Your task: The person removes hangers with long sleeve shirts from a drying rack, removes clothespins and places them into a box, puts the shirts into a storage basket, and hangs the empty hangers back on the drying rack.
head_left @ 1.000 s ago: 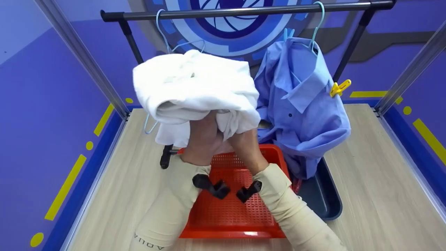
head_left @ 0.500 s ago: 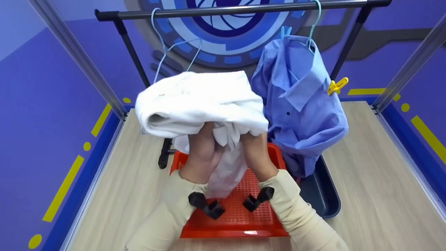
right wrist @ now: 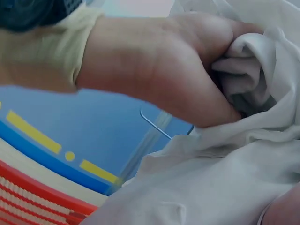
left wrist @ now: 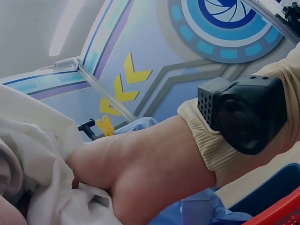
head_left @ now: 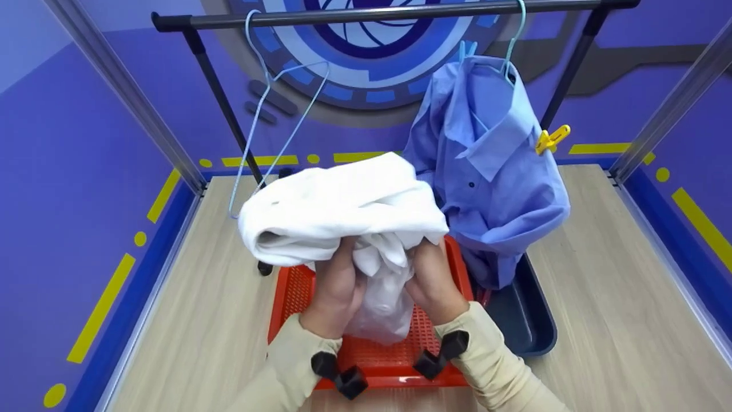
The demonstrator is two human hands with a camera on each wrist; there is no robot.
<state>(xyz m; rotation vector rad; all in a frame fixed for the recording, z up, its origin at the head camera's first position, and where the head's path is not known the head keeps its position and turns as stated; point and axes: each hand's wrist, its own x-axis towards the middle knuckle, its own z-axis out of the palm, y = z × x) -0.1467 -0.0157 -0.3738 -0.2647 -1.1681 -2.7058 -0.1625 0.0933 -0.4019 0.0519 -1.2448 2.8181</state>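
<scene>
A bunched white garment [head_left: 349, 203] is held up in front of me, above the red basket. My left hand [head_left: 337, 286] grips it from below on the left; in the right wrist view, the left hand's thumb and fingers curl round a gathered fold [right wrist: 248, 65]. From the right my right hand [head_left: 434, 280] grips it too, its fingertips hidden in the cloth in the left wrist view. A thin part of the garment hangs down between both wrists. Behind it on the left, a pale blue wire hanger [head_left: 297, 123] hangs from the rail with nothing on it.
A black rail [head_left: 366, 16] spans the back. On its right hangs a blue shirt [head_left: 497, 166] on a hanger, with a yellow clip [head_left: 552, 139] on its shoulder. Below are the red basket [head_left: 394, 377] and a dark blue tub [head_left: 546, 320]. Walls stand at both sides.
Both hands have come down and back toward me with the white garment, away from the rail. The wire hanger, earlier mostly covered, now shows in full, and a thin part of the garment hangs lower.
</scene>
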